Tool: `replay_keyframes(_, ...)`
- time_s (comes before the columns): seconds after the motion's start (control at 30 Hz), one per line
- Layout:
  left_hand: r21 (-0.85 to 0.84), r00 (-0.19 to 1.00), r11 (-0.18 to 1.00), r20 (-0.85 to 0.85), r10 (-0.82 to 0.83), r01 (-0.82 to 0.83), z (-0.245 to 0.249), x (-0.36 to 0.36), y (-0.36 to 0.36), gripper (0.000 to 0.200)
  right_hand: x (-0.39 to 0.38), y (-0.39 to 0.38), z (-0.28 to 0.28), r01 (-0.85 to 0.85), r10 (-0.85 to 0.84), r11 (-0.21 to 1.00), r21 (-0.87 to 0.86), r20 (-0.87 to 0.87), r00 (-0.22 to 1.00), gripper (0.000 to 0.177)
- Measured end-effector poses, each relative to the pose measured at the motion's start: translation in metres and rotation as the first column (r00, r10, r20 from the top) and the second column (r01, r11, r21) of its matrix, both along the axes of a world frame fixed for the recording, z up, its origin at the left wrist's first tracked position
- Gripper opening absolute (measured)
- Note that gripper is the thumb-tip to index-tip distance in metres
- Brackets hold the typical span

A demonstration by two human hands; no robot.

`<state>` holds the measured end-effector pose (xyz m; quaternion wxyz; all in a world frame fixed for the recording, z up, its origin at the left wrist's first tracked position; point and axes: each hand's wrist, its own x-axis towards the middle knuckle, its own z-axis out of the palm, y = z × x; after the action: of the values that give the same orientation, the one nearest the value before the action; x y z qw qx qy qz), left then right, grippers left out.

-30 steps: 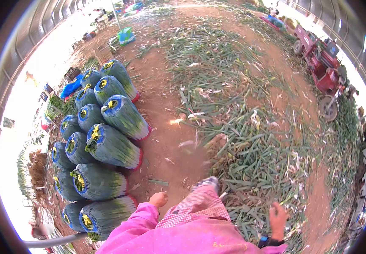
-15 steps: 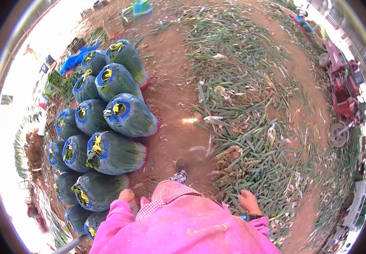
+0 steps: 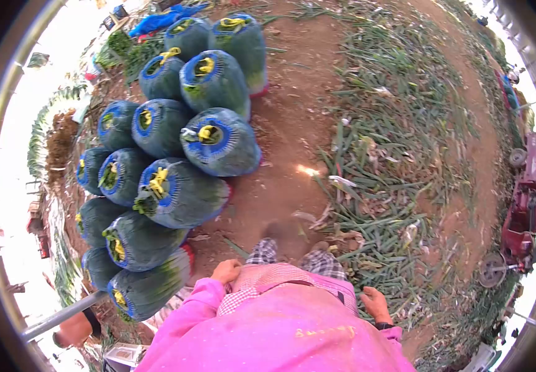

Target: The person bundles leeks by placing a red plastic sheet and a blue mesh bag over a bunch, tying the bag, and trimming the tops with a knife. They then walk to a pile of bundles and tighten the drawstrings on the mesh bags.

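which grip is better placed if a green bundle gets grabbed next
Probably the left: the left grip is on the same side as the green bundles and nearer them, while the right grip is farther off, by the scattered leaves.

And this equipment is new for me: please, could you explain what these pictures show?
There is no machine, only a person wearing a camera on the head, which looks forward and down. Their pink top fills the bottom. The bare left hand and right hand are low, at either side; neither appears to hold anything. On the brown soil, big green bundles with blue rims and yellow ties are grouped at picture left; loose green leaves lie scattered to the right.
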<state>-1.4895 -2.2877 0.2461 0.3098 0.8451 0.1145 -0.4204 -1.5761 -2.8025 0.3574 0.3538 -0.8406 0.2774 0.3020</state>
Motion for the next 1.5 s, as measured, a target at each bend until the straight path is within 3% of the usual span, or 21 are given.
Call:
replay_keyframes(0.17, 0.055, 0.994, 0.992, 0.005, 0.109, -0.109, -0.016, -0.029, -0.015, 0.03, -0.044, -0.075, -0.037, 0.099, -0.097, 0.991, 0.087, -0.025, 0.995, 0.041)
replay_keyframes(0.27, 0.249, 1.0, 0.969, 0.03, -0.006, -0.001, -0.033, -0.048, -0.025, 0.027, -0.092, -0.11, -0.037, 0.195, -0.19, 0.98, 0.051, -0.077, 0.979, 0.045)
replay_keyframes(0.37, 0.176, 0.976, 0.982, -0.192, 0.102, -0.068, -0.025, -0.037, -0.071, 0.024, -0.152, -0.148, -0.033, 0.207, -0.208, 0.978, -0.026, -0.133, 0.969, 0.046)
replay_keyframes(0.4, 0.154, 0.993, 0.988, -0.119, 0.02, -0.002, -0.011, -0.028, -0.094, 0.029, -0.167, -0.16, -0.037, 0.109, -0.133, 0.986, -0.125, -0.204, 0.97, 0.044)
replay_keyframes(0.5, 0.065, 0.998, 0.997, 0.046, 0.03, -0.033, -0.038, -0.024, -0.126, 0.033, -0.177, -0.216, -0.064, -0.081, 0.021, 0.988, -0.13, -0.409, 0.912, 0.042)
replay_keyframes(0.57, -0.015, 0.996, 0.997, -0.046, 0.079, -0.079, -0.01, -0.009, -0.151, 0.034, -0.143, -0.245, -0.081, -0.172, 0.12, 0.95, -0.261, -0.204, 0.972, 0.039)
replay_keyframes(0.63, -0.004, 0.996, 0.997, -0.05, 0.072, -0.072, 0.006, -0.005, -0.157, 0.032, -0.074, -0.241, -0.042, 0.124, -0.104, 0.972, -0.2, 0.11, 0.989, 0.037)
replay_keyframes(0.67, 0.02, 0.996, 0.996, -0.042, 0.085, -0.084, -0.017, -0.012, -0.142, 0.032, -0.048, -0.243, -0.038, 0.201, -0.165, 0.967, -0.158, 0.213, 0.963, 0.036)
replay_keyframes(0.77, 0.189, 0.974, 0.957, -0.004, -0.225, 0.222, -0.017, -0.003, -0.127, 0.037, -0.029, -0.245, -0.023, 0.331, -0.287, 0.942, -0.053, 0.386, 0.877, 0.037)
replay_keyframes(0.8, 0.21, 0.971, 0.948, -0.043, -0.236, 0.239, -0.018, 0.003, -0.124, 0.037, -0.027, -0.246, -0.018, 0.358, -0.315, 0.933, -0.026, 0.419, 0.851, 0.037)
replay_keyframes(0.9, 0.241, 0.964, 0.933, -0.092, -0.251, 0.266, -0.029, 0.04, -0.14, 0.038, -0.098, -0.251, -0.047, 0.355, -0.278, 0.908, -0.22, 0.316, 0.907, 0.032)
replay_keyframes(0.97, 0.256, 0.963, 0.928, -0.07, -0.26, 0.27, -0.028, 0.085, -0.161, 0.037, -0.161, -0.245, -0.084, 0.315, -0.316, 0.904, -0.289, 0.042, 0.948, 0.037)
replay_keyframes(1.03, 0.184, 0.96, 0.944, 0.018, -0.281, 0.273, -0.032, 0.135, -0.177, 0.035, -0.16, -0.21, -0.072, 0.225, -0.28, 0.945, -0.237, -0.232, 0.932, 0.04)
replay_keyframes(1.1, 0.078, 0.959, 0.968, 0.136, -0.249, 0.24, -0.019, 0.193, -0.193, 0.034, -0.128, -0.176, -0.055, 0.177, -0.219, 0.973, -0.145, -0.372, 0.902, 0.039)
replay_keyframes(1.2, 0.047, 0.946, 0.982, 0.264, -0.19, 0.184, 0.006, 0.276, -0.195, 0.031, -0.044, -0.157, -0.09, -0.044, 0.058, 0.998, 0.047, -0.363, 0.93, 0.037)
replay_keyframes(1.23, 0.044, 0.954, 0.99, 0.265, -0.141, 0.134, 0.006, 0.301, -0.189, 0.031, -0.006, -0.156, -0.103, -0.243, 0.263, 0.965, 0.102, -0.287, 0.921, 0.036)
replay_keyframes(1.3, 0.045, 0.968, 0.998, 0.243, -0.056, 0.047, 0.01, 0.329, -0.154, 0.029, 0.072, -0.169, -0.136, -0.648, 0.65, 0.76, 0.048, -0.022, 0.76, 0.035)
replay_keyframes(1.33, 0.058, 0.97, 0.993, 0.216, -0.114, 0.104, 0.016, 0.342, -0.135, 0.029, 0.111, -0.177, -0.163, -0.362, 0.372, 0.928, 0.086, -0.186, 0.909, 0.035)
replay_keyframes(1.37, 0.066, 0.965, 0.985, 0.202, -0.168, 0.158, 0.019, 0.359, -0.117, 0.029, 0.188, -0.169, -0.117, -0.171, 0.173, 0.98, -0.102, 0.006, 0.985, 0.039)
replay_keyframes(1.43, 0.178, 0.971, 0.977, 0.184, -0.153, 0.12, 0.019, 0.378, -0.086, 0.028, 0.321, -0.15, -0.033, 0.23, -0.209, 0.969, -0.085, 0.203, 0.957, 0.04)
replay_keyframes(1.5, 0.19, 0.984, 0.982, 0.174, -0.047, 0.013, 0.004, 0.394, -0.053, 0.028, 0.387, -0.151, -0.009, 0.187, -0.15, 0.981, -0.055, 0.398, 0.905, 0.039)
